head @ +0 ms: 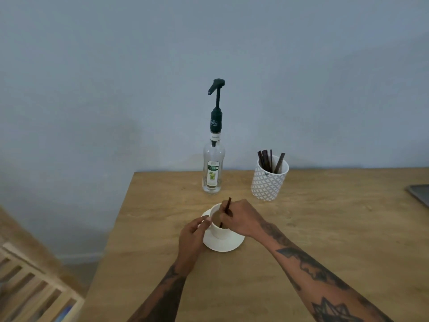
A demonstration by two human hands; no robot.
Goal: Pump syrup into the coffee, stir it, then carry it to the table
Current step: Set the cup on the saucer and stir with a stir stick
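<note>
A white coffee cup (pixel 220 231) stands on a white saucer (pixel 226 244) on the wooden counter (pixel 301 228), with light brown coffee (pixel 216 219) inside. My right hand (pixel 241 218) pinches a dark stir stick (pixel 228 204) whose lower end dips into the coffee. My left hand (pixel 191 237) rests against the cup's left side, fingertips at its rim. Behind the cup stands a clear syrup bottle (pixel 213 168) with a dark pump head (pixel 216 86), untouched.
A white patterned holder (pixel 268 184) with several dark stir sticks stands right of the bottle. A dark flat object (pixel 420 194) lies at the counter's right edge. A slatted wooden rack (pixel 34 287) sits low on the left. A blue-grey wall is behind.
</note>
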